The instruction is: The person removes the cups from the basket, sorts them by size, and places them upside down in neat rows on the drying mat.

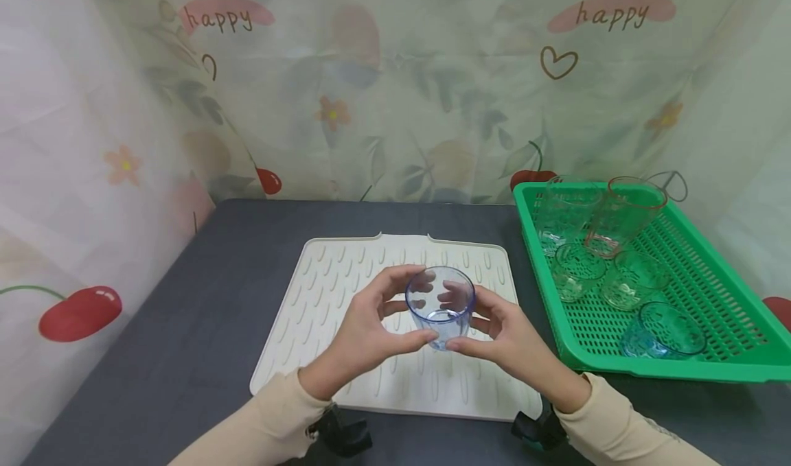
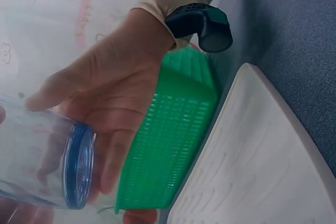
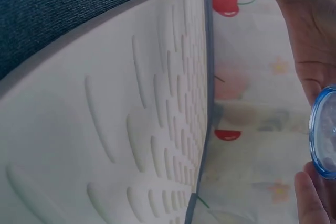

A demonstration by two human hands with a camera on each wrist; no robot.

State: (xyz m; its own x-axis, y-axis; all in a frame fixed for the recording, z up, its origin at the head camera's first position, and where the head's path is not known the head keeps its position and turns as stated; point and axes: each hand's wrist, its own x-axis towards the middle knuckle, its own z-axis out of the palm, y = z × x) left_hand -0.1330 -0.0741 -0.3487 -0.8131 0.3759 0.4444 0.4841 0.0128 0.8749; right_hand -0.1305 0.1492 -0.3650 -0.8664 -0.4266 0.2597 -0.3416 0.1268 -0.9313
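A clear, blue-tinted drinking glass (image 1: 441, 308) is held upright between both hands above a white ridged draining mat (image 1: 321, 301). From the left side, my left hand (image 1: 377, 318) grips it, thumb low on the near wall and fingers behind near the rim. My right hand (image 1: 503, 329) holds the opposite side in the same way, thumb near the base. In the left wrist view the glass's thick blue base (image 2: 80, 166) shows beside the right hand (image 2: 113, 87). The right wrist view catches the base (image 3: 325, 132) at its edge, with the left hand (image 3: 315, 40) beyond.
A green perforated basket (image 1: 729, 253) stands to the right of the mat. Inside are several glasses: a red-rimmed mug (image 1: 627, 212), a tall clear glass (image 1: 559, 212), two short clear ones and a tilted blue glass (image 1: 661, 332). A patterned curtain (image 1: 395, 109) closes off the back.
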